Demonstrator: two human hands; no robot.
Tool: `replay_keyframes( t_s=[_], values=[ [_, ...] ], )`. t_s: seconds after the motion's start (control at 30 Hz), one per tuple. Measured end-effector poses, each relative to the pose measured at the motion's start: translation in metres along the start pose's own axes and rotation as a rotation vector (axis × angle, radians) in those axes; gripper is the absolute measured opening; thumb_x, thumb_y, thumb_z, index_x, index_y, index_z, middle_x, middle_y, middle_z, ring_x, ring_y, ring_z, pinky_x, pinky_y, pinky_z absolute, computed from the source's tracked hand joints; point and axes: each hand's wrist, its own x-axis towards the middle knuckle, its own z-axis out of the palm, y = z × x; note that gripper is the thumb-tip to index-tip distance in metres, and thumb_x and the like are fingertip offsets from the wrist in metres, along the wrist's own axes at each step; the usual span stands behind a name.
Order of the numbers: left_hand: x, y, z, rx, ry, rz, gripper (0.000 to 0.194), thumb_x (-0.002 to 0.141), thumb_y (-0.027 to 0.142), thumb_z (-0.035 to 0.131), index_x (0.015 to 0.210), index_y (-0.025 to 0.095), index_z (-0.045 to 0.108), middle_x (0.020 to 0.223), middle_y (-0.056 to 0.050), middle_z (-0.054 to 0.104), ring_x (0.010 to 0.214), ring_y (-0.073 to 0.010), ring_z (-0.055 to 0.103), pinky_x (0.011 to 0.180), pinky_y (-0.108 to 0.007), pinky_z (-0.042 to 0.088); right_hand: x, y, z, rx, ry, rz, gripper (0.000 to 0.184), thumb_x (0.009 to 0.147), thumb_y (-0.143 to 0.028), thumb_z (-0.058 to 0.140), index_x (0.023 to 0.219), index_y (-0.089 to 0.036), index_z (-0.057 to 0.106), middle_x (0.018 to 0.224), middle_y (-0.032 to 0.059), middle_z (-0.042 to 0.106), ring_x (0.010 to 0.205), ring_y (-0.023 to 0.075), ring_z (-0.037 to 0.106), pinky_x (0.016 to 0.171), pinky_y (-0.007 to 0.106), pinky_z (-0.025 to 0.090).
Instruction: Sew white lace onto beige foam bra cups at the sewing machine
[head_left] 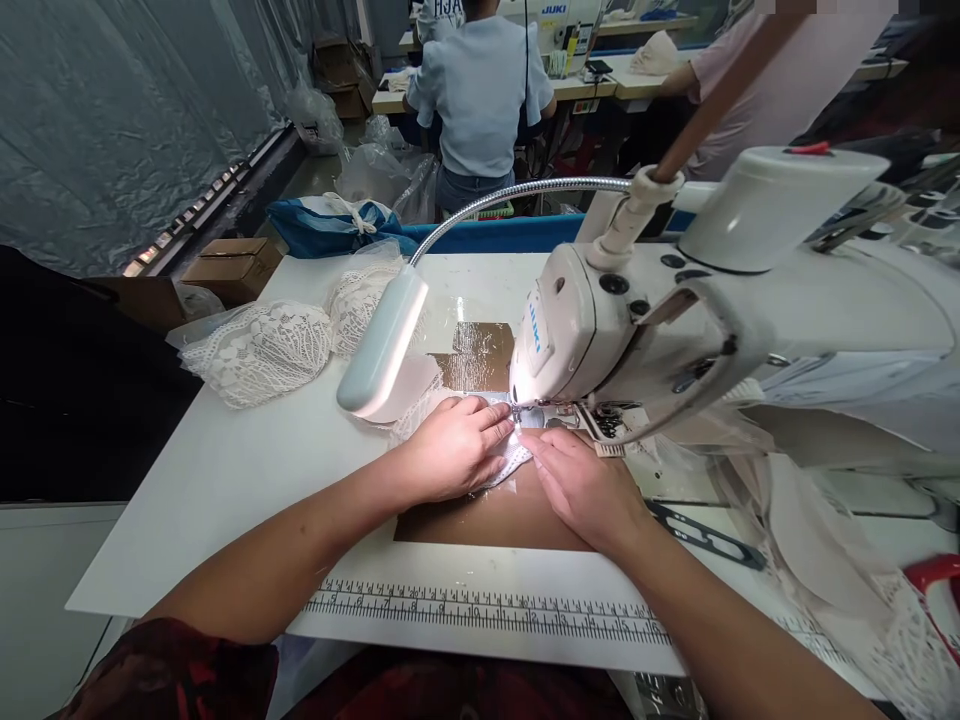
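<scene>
Under the needle end of a white JUKI sewing machine (551, 330) lies a small piece of white dotted fabric (511, 470). My left hand (456, 445) curves over this fabric from the left, its fingers close together and gripping it beside the presser foot (517, 412). From the right, my right hand (581, 475) pinches the fabric's edge between thumb and fingertips, just in front of the foot. Part of the cloth is hidden beneath my left palm. Pale lace material (420, 400) lies beyond my left wrist.
A lamp (382, 345) on a bendy metal neck hangs over the left side. Lace cups (259, 350) sit at the table's left edge. A printed ruler (480, 608) runs along the front. At right lie a dark flat tool (705, 535) and lace pieces (825, 560). People sit beyond.
</scene>
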Motion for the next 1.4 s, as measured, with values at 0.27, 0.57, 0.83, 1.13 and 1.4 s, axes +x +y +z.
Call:
replay_keyframes(
  t_s=[0.27, 0.57, 0.83, 1.13, 1.4],
  values=[
    [-0.015, 0.018, -0.011, -0.046, -0.068, 0.094, 0.039, 0.085, 0.013, 0.045, 0.122, 0.012, 0.055, 0.117, -0.014, 0.058, 0.1, -0.0245, 0.054, 0.084, -0.036, 0.046, 0.004, -0.002, -0.006, 0.061, -0.049, 0.085, 0.033, 0.088, -0.018, 0.043, 0.111, -0.023, 0.067, 0.095, 0.0049, 0.073, 0.085, 0.02, 0.067, 0.069, 0.028, 0.049],
    [0.0, -0.009, -0.002, -0.695, 0.075, -0.147, 0.043, 0.094, 0.041, 0.041, 0.06, 0.016, 0.043, 0.056, 0.003, 0.042, 0.053, -0.0088, 0.038, 0.052, -0.022, 0.031, 0.007, -0.001, -0.002, 0.127, -0.032, 0.114, 0.028, 0.088, -0.033, 0.052, 0.112, -0.024, 0.063, 0.084, 0.0019, 0.072, 0.077, 0.0196, 0.067, 0.065, 0.029, 0.049],
    [0.001, -0.018, 0.005, -1.006, 0.054, -0.218, 0.039, 0.092, 0.042, 0.042, 0.063, 0.017, 0.04, 0.06, 0.004, 0.04, 0.055, -0.0085, 0.036, 0.054, -0.021, 0.031, 0.011, -0.006, 0.002, 0.121, 0.035, 0.124, 0.03, 0.087, -0.035, 0.055, 0.113, -0.02, 0.06, 0.073, -0.0007, 0.068, 0.065, 0.0161, 0.064, 0.058, 0.026, 0.044],
    [0.004, -0.018, 0.011, -1.033, 0.086, -0.162, 0.035, 0.089, 0.042, 0.049, 0.068, 0.015, 0.05, 0.067, 0.002, 0.051, 0.062, -0.0094, 0.045, 0.058, -0.021, 0.035, 0.015, -0.019, 0.002, -0.025, 0.114, -0.05, 0.024, 0.093, -0.03, 0.047, 0.085, -0.02, 0.067, 0.078, 0.0029, 0.066, 0.063, 0.0123, 0.059, 0.055, 0.024, 0.036],
    [-0.008, -0.011, 0.0, -0.657, 0.005, -0.023, 0.038, 0.076, 0.05, 0.066, 0.095, 0.017, 0.062, 0.085, -0.002, 0.061, 0.077, -0.0167, 0.054, 0.068, -0.026, 0.042, 0.01, -0.011, -0.012, 0.331, 0.163, -0.081, 0.021, 0.091, -0.02, 0.043, 0.084, -0.019, 0.064, 0.091, 0.0054, 0.066, 0.077, 0.0146, 0.06, 0.067, 0.025, 0.044]
  ],
)
